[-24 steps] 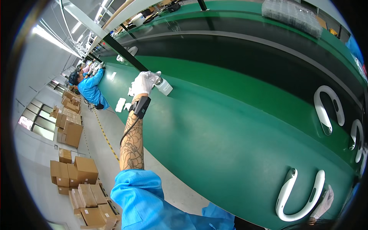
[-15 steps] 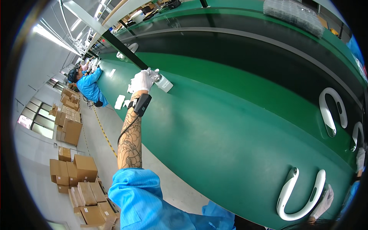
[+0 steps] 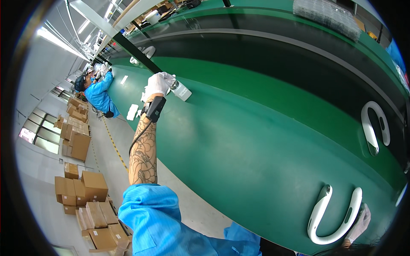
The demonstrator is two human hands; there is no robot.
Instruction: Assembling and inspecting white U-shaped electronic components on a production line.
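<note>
My left hand [image 3: 157,84], in a white glove, reaches far out at the upper left. Its fingers are closed on what looks like a white cloth [image 3: 169,79], against the metal top of a squarish white bottle [image 3: 182,92]. The bottle stands on the green table. At the lower right lies a glossy white U-shaped device [image 3: 329,240], its two arms pointing away from me. Beside its right arm rests my gloved right hand [image 3: 360,223], fingers stretched along it; whether they touch it is hard to tell.
Another white U-shaped device [image 3: 370,130] lies farther off at right. Crumpled white cloths [image 3: 132,112] are by the left table edge. A dark post [image 3: 136,53] rises behind the bottle. Clear plastic trays [image 3: 326,19] are stacked far right. A co-worker in blue [image 3: 99,93] sits at left.
My left hand has turned and shifted slightly at the bottle's top. My right hand has drawn closer to the device's arm. Another person's hand and a device at the right edge have mostly left view.
</note>
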